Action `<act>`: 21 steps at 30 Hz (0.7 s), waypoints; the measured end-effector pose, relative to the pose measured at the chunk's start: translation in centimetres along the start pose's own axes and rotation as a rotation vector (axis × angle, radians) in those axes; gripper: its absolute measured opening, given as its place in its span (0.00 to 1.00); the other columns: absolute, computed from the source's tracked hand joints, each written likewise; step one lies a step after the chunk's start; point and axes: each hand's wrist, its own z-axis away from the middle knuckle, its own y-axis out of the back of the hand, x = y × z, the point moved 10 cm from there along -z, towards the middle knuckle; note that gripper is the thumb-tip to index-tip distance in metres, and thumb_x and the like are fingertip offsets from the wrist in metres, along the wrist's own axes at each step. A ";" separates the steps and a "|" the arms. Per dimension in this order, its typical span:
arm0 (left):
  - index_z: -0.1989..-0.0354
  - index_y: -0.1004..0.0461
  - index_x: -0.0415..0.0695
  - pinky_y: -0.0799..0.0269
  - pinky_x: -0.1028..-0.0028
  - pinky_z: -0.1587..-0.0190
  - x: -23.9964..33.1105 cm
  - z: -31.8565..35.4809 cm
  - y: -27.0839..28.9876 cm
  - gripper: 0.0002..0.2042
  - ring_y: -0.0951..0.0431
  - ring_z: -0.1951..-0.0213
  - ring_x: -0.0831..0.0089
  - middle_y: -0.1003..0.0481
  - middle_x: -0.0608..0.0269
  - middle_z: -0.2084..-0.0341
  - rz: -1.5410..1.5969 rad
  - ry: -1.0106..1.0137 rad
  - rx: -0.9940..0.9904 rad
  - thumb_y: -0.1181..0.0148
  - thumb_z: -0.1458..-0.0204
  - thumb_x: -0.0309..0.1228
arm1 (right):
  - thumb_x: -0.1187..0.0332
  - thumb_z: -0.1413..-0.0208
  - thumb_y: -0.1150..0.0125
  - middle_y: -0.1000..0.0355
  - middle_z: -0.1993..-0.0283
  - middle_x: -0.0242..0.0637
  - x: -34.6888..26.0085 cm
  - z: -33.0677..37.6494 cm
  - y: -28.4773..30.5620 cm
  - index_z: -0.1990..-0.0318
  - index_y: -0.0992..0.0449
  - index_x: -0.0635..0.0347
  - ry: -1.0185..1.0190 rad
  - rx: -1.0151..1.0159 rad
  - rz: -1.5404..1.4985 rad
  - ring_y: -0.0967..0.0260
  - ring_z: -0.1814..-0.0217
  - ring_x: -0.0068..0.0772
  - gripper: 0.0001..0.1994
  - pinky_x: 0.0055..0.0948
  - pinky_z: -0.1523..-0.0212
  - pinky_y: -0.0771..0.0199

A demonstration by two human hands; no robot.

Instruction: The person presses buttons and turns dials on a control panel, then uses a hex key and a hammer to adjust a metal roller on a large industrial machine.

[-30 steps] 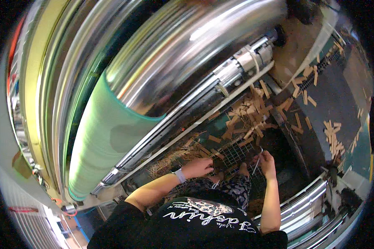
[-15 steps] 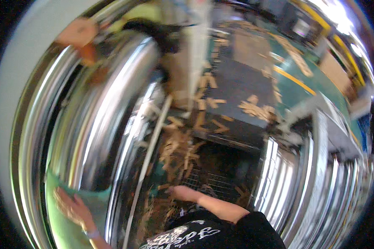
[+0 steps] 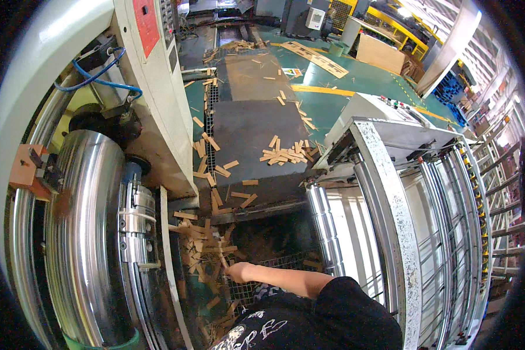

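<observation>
A: Since the earlier frames the view is being swung away from the big roller toward the floor, and only one hand is now being shown. The left hand, seen a moment ago flat on the green film low at the left, is no longer in view.

B: And the right hand (image 3: 237,270)?

A: It is being held out to the left over the wire grate (image 3: 268,263), at about 6 o'clock in the picture. It was out there half a second ago too, so little is being changed on that side.

B: Is anything being gripped?

A: A thin wood strip (image 3: 222,261) is being pinched, or at least touched, at the fingertips; the fingers look curled narrow, but whether they are closed on it cannot be told at this size.

B: Where is the strip lying relative to the grip?

A: It is running up toward 11 o'clock from the fingertips, into the pile of strips (image 3: 203,239) lying just beyond the hand at 10 to 11 o'clock.

B: What is being shown around it?

A: The chrome roller (image 3: 84,233) is standing at 9 o'clock, a frame of thin rollers (image 3: 391,233) at 3 o'clock, and more strips are being left scattered on the dark mat (image 3: 245,128) at 12 o'clock.

B: So the work is judged to be carried on by the right hand alone among the strips.
</observation>
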 end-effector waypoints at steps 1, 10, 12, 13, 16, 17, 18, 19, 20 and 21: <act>0.39 0.45 0.44 0.50 0.60 0.38 -0.1 0.0 0.3 0.39 0.45 0.38 0.62 0.43 0.60 0.40 0.005 0.001 0.011 0.56 0.51 0.62 | 0.68 0.44 0.53 0.31 0.53 0.44 0.6 -0.3 0.0 0.44 0.39 0.61 0.023 0.008 0.117 0.31 0.57 0.46 0.19 0.38 0.59 0.31; 0.40 0.41 0.44 0.45 0.60 0.40 0.1 0.1 2.1 0.35 0.42 0.40 0.61 0.39 0.60 0.42 0.122 0.026 0.107 0.58 0.49 0.60 | 0.68 0.41 0.57 0.40 0.41 0.44 0.4 -0.6 -3.1 0.37 0.49 0.60 0.063 -0.248 0.151 0.37 0.46 0.43 0.24 0.38 0.49 0.33; 0.40 0.41 0.45 0.44 0.59 0.41 0.2 -0.1 1.0 0.34 0.41 0.40 0.61 0.39 0.60 0.42 0.088 0.029 0.093 0.58 0.48 0.59 | 0.69 0.42 0.57 0.42 0.39 0.44 0.3 -0.1 -3.0 0.37 0.50 0.60 0.058 -0.248 0.101 0.38 0.44 0.43 0.25 0.38 0.48 0.34; 0.40 0.41 0.45 0.43 0.59 0.41 0.1 -0.1 0.9 0.34 0.41 0.41 0.61 0.39 0.60 0.42 0.068 0.034 0.087 0.58 0.47 0.58 | 0.70 0.42 0.57 0.43 0.39 0.43 0.2 0.0 -2.9 0.36 0.50 0.59 0.066 -0.242 0.095 0.39 0.43 0.43 0.25 0.38 0.48 0.34; 0.40 0.41 0.45 0.43 0.59 0.42 0.0 0.0 1.4 0.32 0.41 0.41 0.61 0.39 0.61 0.42 0.097 0.037 0.122 0.59 0.46 0.56 | 0.72 0.43 0.57 0.45 0.37 0.43 0.1 0.4 -2.5 0.36 0.50 0.59 0.071 -0.236 0.065 0.40 0.41 0.43 0.26 0.37 0.48 0.34; 0.40 0.41 0.45 0.43 0.59 0.42 -0.1 0.1 1.2 0.31 0.41 0.41 0.62 0.39 0.62 0.42 0.084 0.034 0.120 0.59 0.45 0.56 | 0.72 0.43 0.57 0.45 0.37 0.43 0.1 0.6 -2.2 0.36 0.50 0.58 0.060 -0.241 0.048 0.40 0.41 0.42 0.26 0.37 0.48 0.34; 0.40 0.41 0.45 0.43 0.59 0.42 -0.2 0.1 1.0 0.31 0.40 0.41 0.62 0.39 0.62 0.42 0.072 0.029 0.117 0.59 0.45 0.55 | 0.72 0.43 0.57 0.46 0.36 0.42 0.2 0.7 -2.0 0.36 0.50 0.58 0.048 -0.247 0.030 0.40 0.41 0.42 0.26 0.37 0.48 0.34; 0.40 0.40 0.45 0.43 0.59 0.42 -0.3 0.2 0.8 0.31 0.40 0.41 0.62 0.39 0.62 0.42 0.062 0.025 0.115 0.59 0.45 0.55 | 0.72 0.43 0.57 0.46 0.36 0.43 0.6 0.6 -2.2 0.36 0.50 0.58 0.051 -0.248 0.050 0.40 0.42 0.42 0.26 0.37 0.48 0.34; 0.40 0.41 0.45 0.43 0.59 0.42 -0.3 0.2 0.6 0.29 0.41 0.41 0.62 0.39 0.63 0.42 0.058 0.031 0.102 0.60 0.44 0.54 | 0.72 0.43 0.57 0.45 0.37 0.43 1.0 0.3 -2.6 0.36 0.50 0.57 0.053 -0.249 0.069 0.39 0.42 0.42 0.26 0.37 0.49 0.33; 0.40 0.41 0.46 0.43 0.59 0.42 -0.3 0.2 0.5 0.28 0.41 0.41 0.62 0.40 0.63 0.42 0.055 0.036 0.090 0.61 0.43 0.52 | 0.72 0.43 0.57 0.45 0.37 0.43 1.4 0.2 -2.9 0.36 0.50 0.57 0.054 -0.250 0.087 0.39 0.42 0.42 0.26 0.37 0.49 0.33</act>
